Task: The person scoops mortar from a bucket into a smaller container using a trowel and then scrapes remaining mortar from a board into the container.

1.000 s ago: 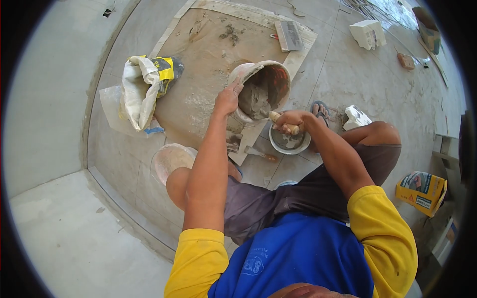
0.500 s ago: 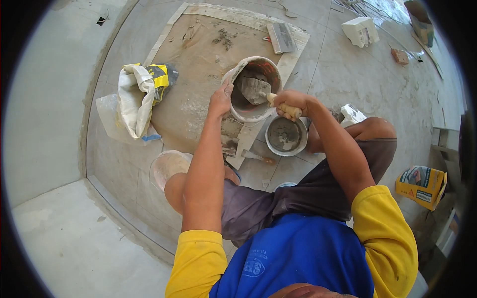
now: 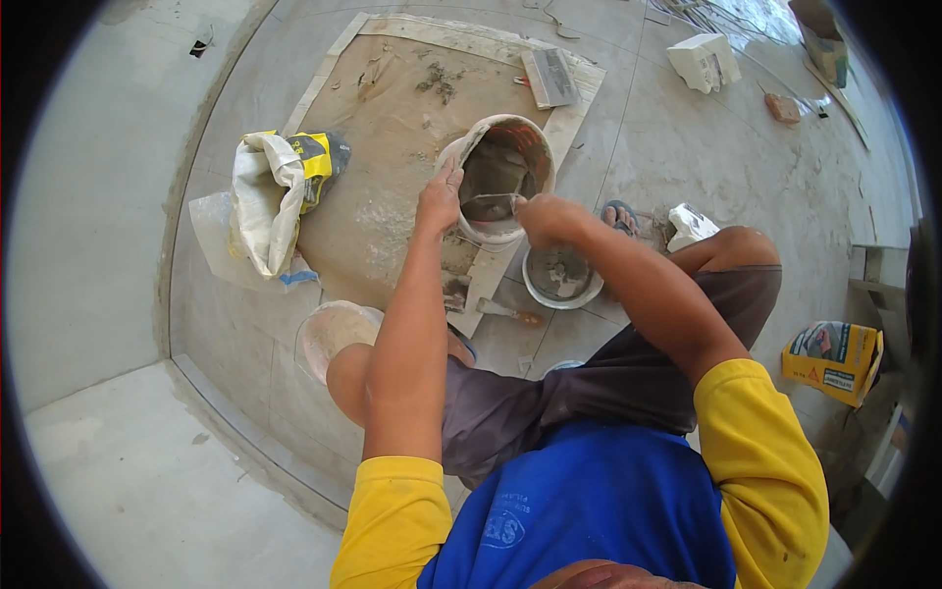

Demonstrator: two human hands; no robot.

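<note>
Since half a second ago the right hand (image 3: 545, 218) has slid left to the near right rim of the bucket (image 3: 511, 122), and the trowel (image 3: 491, 207), which was lifted with a lump of grey mortar on it, now lies low and nearly flat inside the bucket. That hand is closed tight in a fist round the trowel's handle, which the fingers hide; only the blade shows, reaching left across the wet grey mix. The left hand (image 3: 440, 201) has kept its place on the bucket's left rim, fingers hooked over the edge and pinching it, so the bucket sits tilted with its mouth turned toward the person.

The bucket stands on the near right corner of a brown board (image 3: 392, 108) laid on the tiled floor. Just near of it and to the right, partly under the right forearm, is a small metal bowl (image 3: 559, 280) with grey mortar in it. A second trowel (image 3: 510, 312) lies on the floor near that bowl, beside the person's left knee. Left of the board a half-open cement sack (image 3: 275, 191) slumps on a plastic sheet, and a shallow pale basin (image 3: 332, 334) sits near the left knee. At the board's far edge lies a notched trowel (image 3: 551, 79). Far right is a white block (image 3: 705, 61), and near right a yellow box (image 3: 832, 358).
</note>
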